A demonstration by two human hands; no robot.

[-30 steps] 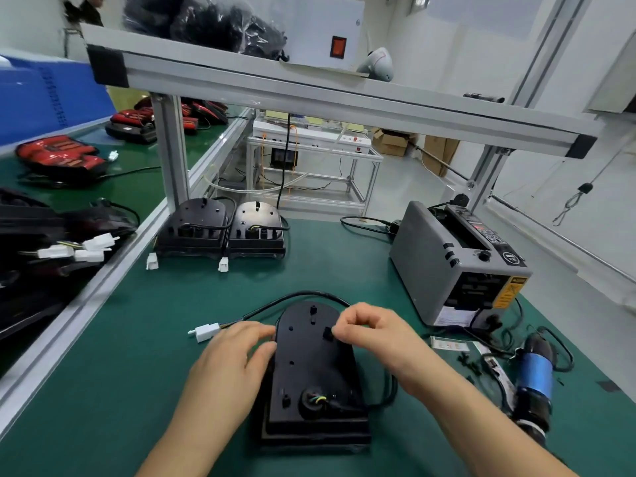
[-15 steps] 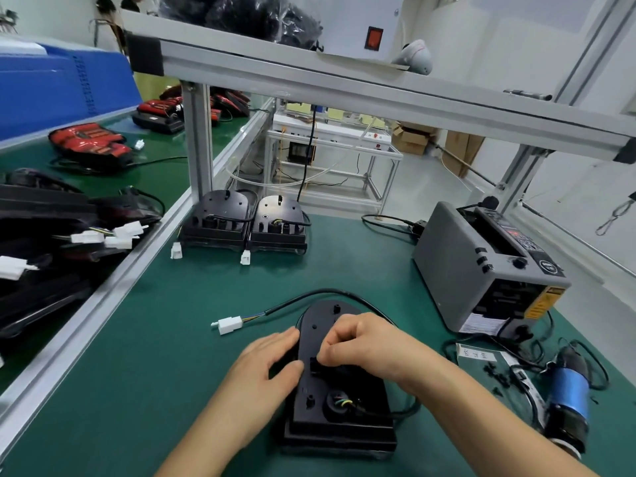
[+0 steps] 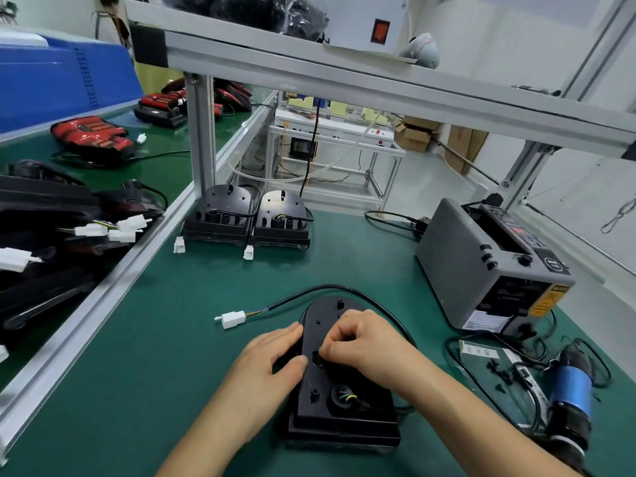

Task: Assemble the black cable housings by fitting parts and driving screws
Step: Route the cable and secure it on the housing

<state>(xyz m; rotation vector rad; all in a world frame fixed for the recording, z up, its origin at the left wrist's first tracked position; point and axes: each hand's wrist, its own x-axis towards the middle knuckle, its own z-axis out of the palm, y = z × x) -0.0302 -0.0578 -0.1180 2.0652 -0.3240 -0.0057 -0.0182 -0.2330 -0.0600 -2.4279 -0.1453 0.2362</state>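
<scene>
Two hands meet on the black housing (image 3: 358, 420): the left hand (image 3: 272, 363) rests loose-fingered against its left edge, while the right hand (image 3: 366, 342), over its middle, pinches a small black part (image 3: 316, 359). Compared with a second ago, the pinch is nearer the person.

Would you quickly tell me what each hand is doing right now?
Left hand: open, fingers resting against the black housing.
Right hand: pinching a small black part on the housing.

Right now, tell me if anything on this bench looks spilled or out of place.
Small black parts lie scattered loose on the green mat beside the blue screwdriver, in no tray. Nothing else stands out; the right hand pinches a black clip on the housing.
</scene>
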